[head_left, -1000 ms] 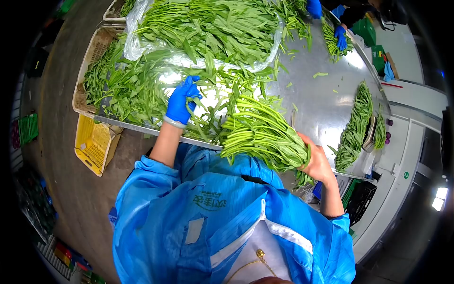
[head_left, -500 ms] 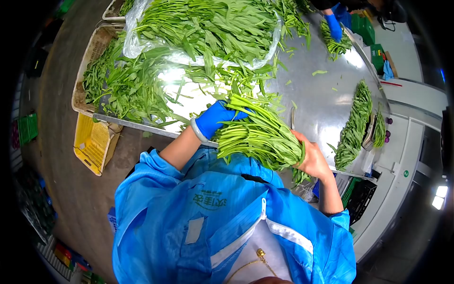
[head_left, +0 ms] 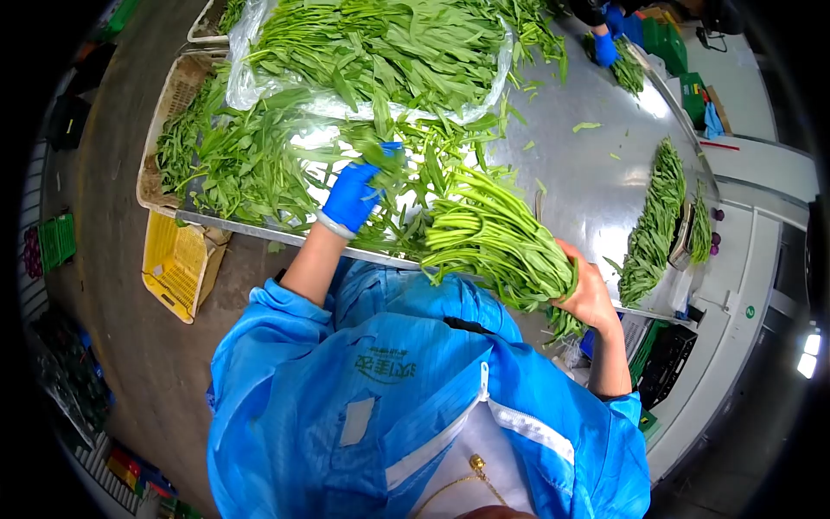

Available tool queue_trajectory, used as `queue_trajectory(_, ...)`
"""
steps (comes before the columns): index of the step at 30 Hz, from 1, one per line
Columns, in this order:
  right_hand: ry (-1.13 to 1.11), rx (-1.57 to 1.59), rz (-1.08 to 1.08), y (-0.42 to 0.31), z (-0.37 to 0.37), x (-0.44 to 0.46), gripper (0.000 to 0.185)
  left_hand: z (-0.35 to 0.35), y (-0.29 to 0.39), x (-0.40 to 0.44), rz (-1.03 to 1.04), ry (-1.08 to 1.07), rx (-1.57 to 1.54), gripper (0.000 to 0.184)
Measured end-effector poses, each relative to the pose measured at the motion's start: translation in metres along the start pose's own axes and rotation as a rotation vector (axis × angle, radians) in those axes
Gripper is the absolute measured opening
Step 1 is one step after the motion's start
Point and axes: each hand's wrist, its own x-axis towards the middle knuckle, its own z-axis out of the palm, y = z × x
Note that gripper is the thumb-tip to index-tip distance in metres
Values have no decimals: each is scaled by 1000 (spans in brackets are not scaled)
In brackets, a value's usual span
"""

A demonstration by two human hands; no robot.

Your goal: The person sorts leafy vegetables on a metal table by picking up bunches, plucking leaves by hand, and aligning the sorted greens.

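Pretty bright overall, but harsh glare hits the shiny silver metal table (head_left: 588, 156). White lamp (head_left: 810, 355) blown out between 3 and 4 o'clock, blurry green leaves (head_left: 386, 164) toward 11, fisheye-bent black edges.

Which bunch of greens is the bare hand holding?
The big bunch over the near table edge, in the right hand. The right-end pile lies untouched; another person's blue glove is at the far bunch.

Upper centre on the counter (head_left: 575, 173), greens (head_left: 389, 56) lie in a bag (head_left: 245, 82). Loose stems (head_left: 255, 164) spread before it and leftward into a crate (head_left: 151, 177). A basket (head_left: 164, 251) sits below that. A bundle (head_left: 654, 225) lies right; a bunch (head_left: 501, 233) overlaps the near edge, centre.
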Motion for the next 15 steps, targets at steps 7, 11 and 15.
queue_trajectory(7,-72,122,27,3,8,10,81,100,0,-2,-241,188,668,31)
queue_trajectory(11,-6,461,138,15,3,0,78,-4,33,29,36,244,94,29)
queue_trajectory(15,-4,467,120,16,13,14,78,55,6,15,-167,-96,325,47)
